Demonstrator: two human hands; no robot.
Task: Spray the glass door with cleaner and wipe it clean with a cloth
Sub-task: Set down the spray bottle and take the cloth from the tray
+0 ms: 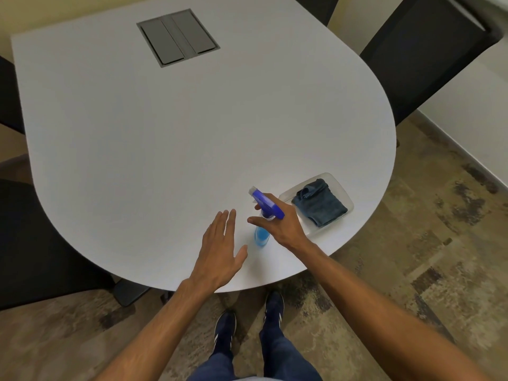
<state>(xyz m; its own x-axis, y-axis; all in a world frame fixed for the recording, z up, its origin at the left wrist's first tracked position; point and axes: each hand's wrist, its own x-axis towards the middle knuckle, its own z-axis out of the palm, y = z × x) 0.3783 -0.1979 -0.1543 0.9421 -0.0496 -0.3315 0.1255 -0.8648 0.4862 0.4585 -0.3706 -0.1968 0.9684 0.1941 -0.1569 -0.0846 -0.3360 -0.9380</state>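
A spray bottle (261,237) of blue liquid with a blue trigger head (265,203) stands upright near the front edge of the white table (165,133). My right hand (280,224) reaches around its neck from the right, thumb on the near side and fingers on the far side, still spread. My left hand (220,251) hovers flat and empty just left of the bottle, fingers apart. A folded dark blue cloth (319,203) lies in a clear shallow tray (341,189) right of the bottle. No glass door is in view.
A grey cable hatch (177,37) is set into the far part of the table. Black chairs stand at the left (35,243) and at the back right (420,50). My feet (248,320) are on patterned carpet close to the table's rounded edge.
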